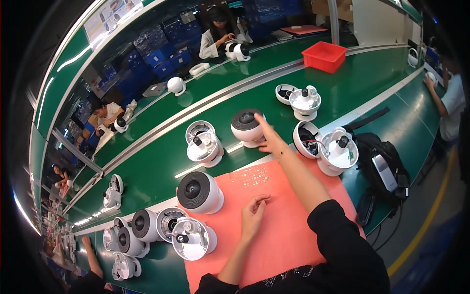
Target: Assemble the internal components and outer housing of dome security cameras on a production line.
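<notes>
My right hand reaches forward with its fingers spread, touching the right side of a round white camera-like device with a black face. That device stands on the green belt. Over the pink mat, my left hand is loosely closed, and whatever its curled fingers may hold is hidden. Rows of tiny shiny parts lie on the mat ahead of it. A closed white device stands at the mat's left corner. Nearer me is an opened device with its inner parts showing.
Opened devices stand left and right of my reach, another farther off. Several more crowd the left side. A black bag lies at the right, a red bin at the back. Co-workers sit across the line; another person's arm shows at lower left.
</notes>
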